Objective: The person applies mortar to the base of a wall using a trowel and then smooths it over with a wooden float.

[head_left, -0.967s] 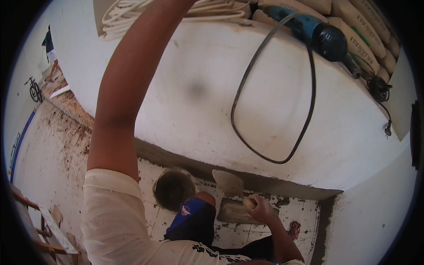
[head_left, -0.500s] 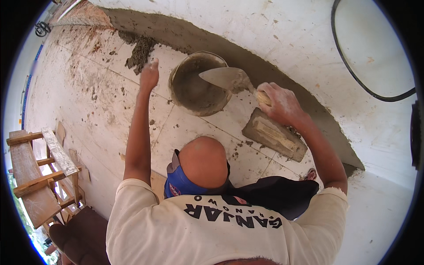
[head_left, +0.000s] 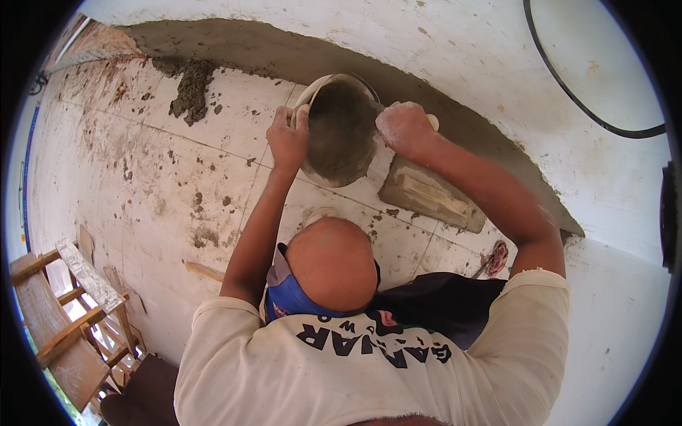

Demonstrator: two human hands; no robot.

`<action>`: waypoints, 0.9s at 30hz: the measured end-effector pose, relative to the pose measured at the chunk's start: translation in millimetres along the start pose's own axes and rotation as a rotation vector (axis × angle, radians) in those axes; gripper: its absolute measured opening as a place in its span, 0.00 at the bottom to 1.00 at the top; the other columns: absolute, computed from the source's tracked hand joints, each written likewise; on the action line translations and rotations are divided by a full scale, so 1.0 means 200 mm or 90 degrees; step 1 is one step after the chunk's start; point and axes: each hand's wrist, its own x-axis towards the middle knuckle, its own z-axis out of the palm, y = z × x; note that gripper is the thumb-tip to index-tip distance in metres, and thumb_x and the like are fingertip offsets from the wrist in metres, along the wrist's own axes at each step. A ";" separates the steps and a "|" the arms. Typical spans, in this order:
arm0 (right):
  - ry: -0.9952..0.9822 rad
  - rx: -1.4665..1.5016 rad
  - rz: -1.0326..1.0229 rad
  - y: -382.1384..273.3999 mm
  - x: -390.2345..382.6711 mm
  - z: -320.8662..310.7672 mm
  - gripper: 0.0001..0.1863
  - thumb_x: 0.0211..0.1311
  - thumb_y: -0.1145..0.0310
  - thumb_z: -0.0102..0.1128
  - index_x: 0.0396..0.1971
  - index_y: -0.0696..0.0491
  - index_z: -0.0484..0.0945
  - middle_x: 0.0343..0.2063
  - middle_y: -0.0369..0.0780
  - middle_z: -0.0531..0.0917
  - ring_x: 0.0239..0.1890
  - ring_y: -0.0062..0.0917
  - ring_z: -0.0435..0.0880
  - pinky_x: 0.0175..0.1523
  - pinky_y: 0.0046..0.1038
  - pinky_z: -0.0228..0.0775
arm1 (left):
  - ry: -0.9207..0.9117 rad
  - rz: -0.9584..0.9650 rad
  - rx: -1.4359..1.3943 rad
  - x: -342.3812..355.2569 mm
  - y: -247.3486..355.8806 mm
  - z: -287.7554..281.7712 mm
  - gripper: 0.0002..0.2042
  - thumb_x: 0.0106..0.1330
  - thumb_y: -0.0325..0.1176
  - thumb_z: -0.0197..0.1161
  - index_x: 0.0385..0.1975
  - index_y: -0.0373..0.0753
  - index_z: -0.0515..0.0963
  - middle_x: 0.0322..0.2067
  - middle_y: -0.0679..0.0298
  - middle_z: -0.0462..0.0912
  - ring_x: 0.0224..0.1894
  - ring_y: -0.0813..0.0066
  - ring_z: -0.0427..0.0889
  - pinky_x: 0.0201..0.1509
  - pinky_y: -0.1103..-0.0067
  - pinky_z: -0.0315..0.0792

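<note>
Though grimy, bucket rim [head_left: 311, 91] in left hand [head_left: 288, 138]

1. A wooden frame [head_left: 74, 330] of rails and boards.
2. Pale tiled floor [head_left: 163, 153], right of the wooden frame, dirt-spattered.
3. White wall [head_left: 462, 64], well right of the wooden frame, its foot a grey band [head_left: 298, 50].
4. Bright light [head_left: 53, 387] at the wooden frame's left.
</note>
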 end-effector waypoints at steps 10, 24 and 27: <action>-0.089 0.513 0.039 -0.10 -0.26 0.29 0.17 0.54 0.59 0.62 0.42 0.51 0.82 0.42 0.46 0.84 0.48 0.45 0.82 0.53 0.43 0.75 | -0.049 0.028 -0.044 -0.01 0.05 0.01 0.17 0.67 0.42 0.66 0.24 0.35 0.73 0.16 0.62 0.69 0.19 0.71 0.64 0.26 0.72 0.64; 0.178 0.298 0.119 -0.06 -0.34 0.42 0.11 0.65 0.67 0.51 0.41 0.53 0.81 0.36 0.48 0.79 0.43 0.46 0.81 0.47 0.45 0.76 | -0.061 0.020 -0.027 -0.07 0.03 -0.02 0.16 0.66 0.42 0.66 0.27 0.35 0.74 0.16 0.56 0.74 0.19 0.63 0.72 0.27 0.69 0.69; 0.032 0.276 0.103 -0.08 -0.26 0.40 0.13 0.61 0.65 0.56 0.42 0.54 0.80 0.37 0.51 0.81 0.41 0.47 0.83 0.47 0.46 0.77 | -0.027 0.061 -0.026 -0.07 0.01 -0.03 0.15 0.67 0.41 0.66 0.27 0.35 0.74 0.17 0.52 0.76 0.21 0.54 0.76 0.28 0.67 0.70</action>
